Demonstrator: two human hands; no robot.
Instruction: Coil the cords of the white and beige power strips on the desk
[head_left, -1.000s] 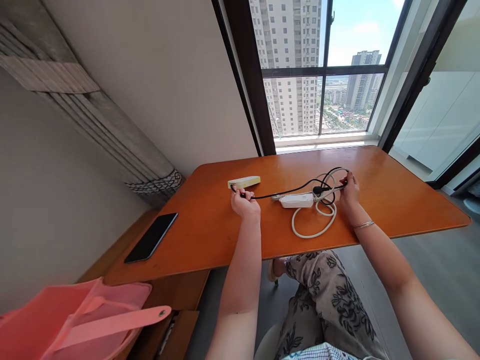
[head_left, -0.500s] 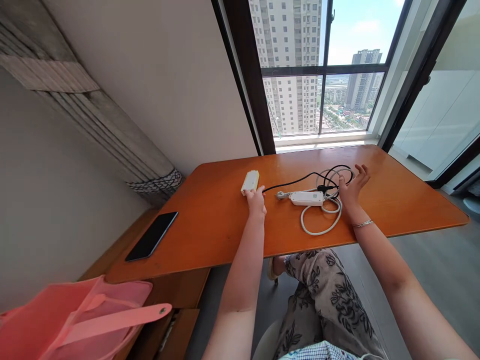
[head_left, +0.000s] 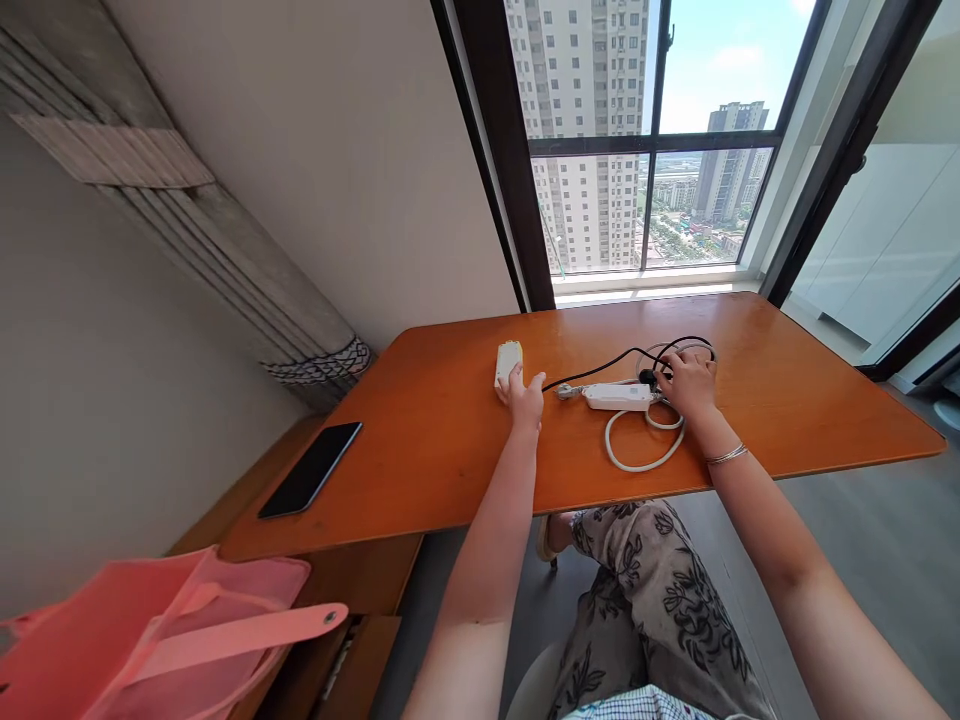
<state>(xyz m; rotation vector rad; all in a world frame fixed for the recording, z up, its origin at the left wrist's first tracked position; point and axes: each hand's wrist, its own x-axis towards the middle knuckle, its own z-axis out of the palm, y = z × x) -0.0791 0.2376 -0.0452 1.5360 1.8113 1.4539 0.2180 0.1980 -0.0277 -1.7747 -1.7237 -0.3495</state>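
My left hand (head_left: 526, 400) grips the near end of a white block-shaped device (head_left: 510, 360) with yellowish edges, tilted up off the table. From beside that hand a black cable (head_left: 600, 367) runs right into a loose coil. My right hand (head_left: 691, 385) is over the coil, its fingers closed on the black cable close to a black plug (head_left: 646, 377); the fingertips are partly hidden. A white power strip (head_left: 619, 396) lies between my hands, with its plug (head_left: 566, 391) pointing left. Its white cord (head_left: 637, 467) loops toward the near edge.
A dark phone (head_left: 311, 468) lies on the left of the orange-brown wooden table (head_left: 427, 430). Below that side sits a pink bag (head_left: 150, 620) with a strap. Behind the table is a window (head_left: 649, 145), and a gathered curtain (head_left: 225, 230) hangs at left.
My right hand has gone from raised with fingers spread to lowered and closed on the cable coil. My left hand and the white device shifted slightly; the device now looks more tilted.
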